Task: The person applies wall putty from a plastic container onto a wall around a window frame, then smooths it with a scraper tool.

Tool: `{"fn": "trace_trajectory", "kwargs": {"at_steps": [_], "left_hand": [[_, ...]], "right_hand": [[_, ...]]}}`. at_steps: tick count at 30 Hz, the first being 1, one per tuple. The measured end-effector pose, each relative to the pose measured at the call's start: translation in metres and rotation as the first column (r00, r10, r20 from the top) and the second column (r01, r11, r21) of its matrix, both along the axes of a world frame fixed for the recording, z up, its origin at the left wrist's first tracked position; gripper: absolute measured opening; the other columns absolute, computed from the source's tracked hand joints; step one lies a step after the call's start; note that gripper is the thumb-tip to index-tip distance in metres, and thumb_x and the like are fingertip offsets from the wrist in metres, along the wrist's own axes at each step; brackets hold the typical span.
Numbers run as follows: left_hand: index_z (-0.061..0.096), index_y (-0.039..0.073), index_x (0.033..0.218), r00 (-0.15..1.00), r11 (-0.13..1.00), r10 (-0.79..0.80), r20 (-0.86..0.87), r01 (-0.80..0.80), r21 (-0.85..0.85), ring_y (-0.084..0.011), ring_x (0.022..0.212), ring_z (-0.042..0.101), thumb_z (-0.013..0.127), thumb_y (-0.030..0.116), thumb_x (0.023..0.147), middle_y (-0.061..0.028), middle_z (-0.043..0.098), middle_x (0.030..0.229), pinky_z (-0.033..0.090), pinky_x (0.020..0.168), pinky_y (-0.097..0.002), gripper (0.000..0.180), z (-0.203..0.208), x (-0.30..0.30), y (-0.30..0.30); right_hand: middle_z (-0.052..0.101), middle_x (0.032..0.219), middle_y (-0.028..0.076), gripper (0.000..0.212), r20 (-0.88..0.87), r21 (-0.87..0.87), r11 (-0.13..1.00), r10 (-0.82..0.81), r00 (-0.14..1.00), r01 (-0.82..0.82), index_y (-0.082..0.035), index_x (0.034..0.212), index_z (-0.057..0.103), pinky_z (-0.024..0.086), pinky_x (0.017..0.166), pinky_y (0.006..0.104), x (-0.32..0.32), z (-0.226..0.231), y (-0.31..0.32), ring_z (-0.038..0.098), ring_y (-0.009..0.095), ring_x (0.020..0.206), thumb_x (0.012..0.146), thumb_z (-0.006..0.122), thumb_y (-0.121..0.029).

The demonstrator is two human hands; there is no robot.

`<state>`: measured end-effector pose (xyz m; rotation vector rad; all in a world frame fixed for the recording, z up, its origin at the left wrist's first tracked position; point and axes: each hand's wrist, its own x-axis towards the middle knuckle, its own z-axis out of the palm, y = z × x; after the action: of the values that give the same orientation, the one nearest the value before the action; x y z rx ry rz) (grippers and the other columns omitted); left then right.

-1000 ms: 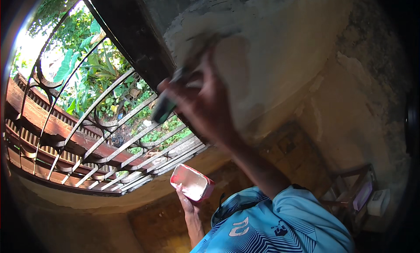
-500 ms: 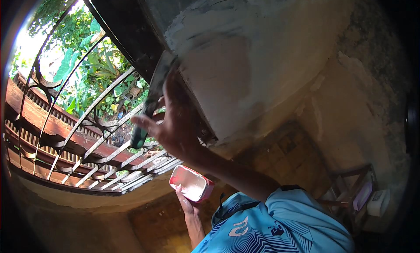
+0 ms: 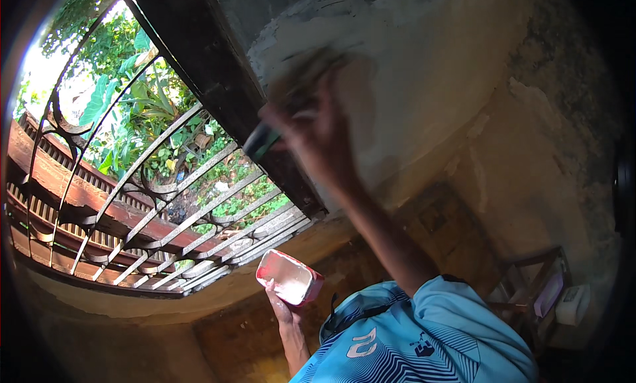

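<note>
My right hand (image 3: 321,141) is raised against the wall, its fingers closed around the dark, green-tinged handle of a putty knife (image 3: 260,142). Motion blurs the hand and tool. The blade seems to lie at the pale, smoothed patch (image 3: 404,58) on the wall; its edge cannot be made out. Lower down, my left hand (image 3: 285,311) holds a small red rectangular tub (image 3: 317,289) by its side, tilted so that its opening shows. Whitish paste coats the inside of the tub, and pale smears mark the left fingers.
A dark window frame (image 3: 199,52) borders the patch on the left. Beyond it, a curved metal grille (image 3: 142,224) fronts greenery and reddish railings. At the lower right stand a wooden rack (image 3: 530,283) and a white box-like object (image 3: 572,305). Tiled floor (image 3: 424,230) lies below.
My right hand has moved right with the putty knife, from over the window frame onto the wall patch. My left hand and the tub have stayed nearly still.
</note>
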<state>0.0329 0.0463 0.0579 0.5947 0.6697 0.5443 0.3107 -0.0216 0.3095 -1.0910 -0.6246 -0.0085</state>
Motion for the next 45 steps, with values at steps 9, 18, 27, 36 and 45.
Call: {"fn": "trace_trajectory", "kwargs": {"at_steps": [9, 18, 27, 36, 45], "left_hand": [[0.038, 0.01, 0.144, 0.994, 0.993, 0.085, -0.075, -0.078, 0.092, -0.0274, 0.118, 0.06, 0.054, 0.045, 0.095, -0.0108, 0.056, 0.133, 0.053, 0.099, -0.0448, 0.062, 0.013, 0.004, -0.012], [0.05, 0.004, 0.132, 0.991, 0.987, 0.092, -0.096, -0.078, 0.141, -0.0169, 0.095, 0.067, 0.058, 0.053, 0.091, -0.0073, 0.065, 0.113, 0.056, 0.08, -0.0312, 0.064, 0.02, 0.036, -0.002], [0.054, 0.004, 0.125, 0.988, 0.995, 0.034, -0.149, -0.02, 0.099, -0.0156, 0.079, 0.069, 0.056, 0.058, 0.089, -0.0087, 0.068, 0.099, 0.058, 0.064, -0.0295, 0.065, 0.041, 0.045, -0.015], [0.047, -0.001, 0.111, 0.959, 0.977, 0.099, -0.267, -0.044, 0.207, -0.0155, 0.073, 0.061, 0.069, 0.05, 0.087, -0.0096, 0.056, 0.095, 0.055, 0.064, -0.0305, 0.06, 0.004, 0.065, -0.031], [0.045, -0.006, 0.115, 0.799, 0.89, 0.253, -0.546, 0.029, 0.455, -0.0241, 0.093, 0.064, 0.078, 0.048, 0.081, -0.0209, 0.062, 0.106, 0.053, 0.082, -0.0345, 0.072, 0.007, 0.103, -0.081]], "right_hand": [[0.062, 0.097, 0.013, 0.085, -0.398, 0.21, 0.574, 0.789, 0.467, -0.791, -0.004, 0.157, 0.022, 0.055, 0.068, 0.0312, -0.095, -0.04, -0.011, 0.063, 0.016, 0.073, 0.088, 0.07, -0.018], [0.052, 0.084, 0.005, 0.068, -0.691, -0.243, 0.421, 0.557, 0.461, -0.874, 0.001, 0.151, 0.035, 0.042, 0.052, 0.0211, -0.079, -0.118, -0.125, 0.049, 0.008, 0.056, 0.085, 0.049, -0.008], [0.048, 0.105, 0.02, 0.065, 0.004, -0.998, 0.047, 0.644, 0.765, -0.034, -0.013, 0.153, 0.037, 0.052, 0.081, 0.0519, -0.141, -0.118, -0.147, 0.064, 0.041, 0.09, 0.09, 0.053, -0.009], [0.053, 0.096, 0.017, 0.044, 0.252, -0.967, 0.223, 0.776, 0.577, 0.123, -0.005, 0.132, 0.058, 0.048, 0.072, 0.0443, -0.058, -0.08, -0.168, 0.057, 0.036, 0.078, 0.087, 0.057, -0.006], [0.069, 0.069, 0.014, 0.009, -0.106, -0.861, -0.137, 0.99, 0.09, 0.489, -0.004, 0.073, 0.074, 0.056, 0.062, 0.0417, -0.061, -0.077, -0.062, 0.069, 0.033, 0.068, 0.071, 0.07, -0.012]]}}
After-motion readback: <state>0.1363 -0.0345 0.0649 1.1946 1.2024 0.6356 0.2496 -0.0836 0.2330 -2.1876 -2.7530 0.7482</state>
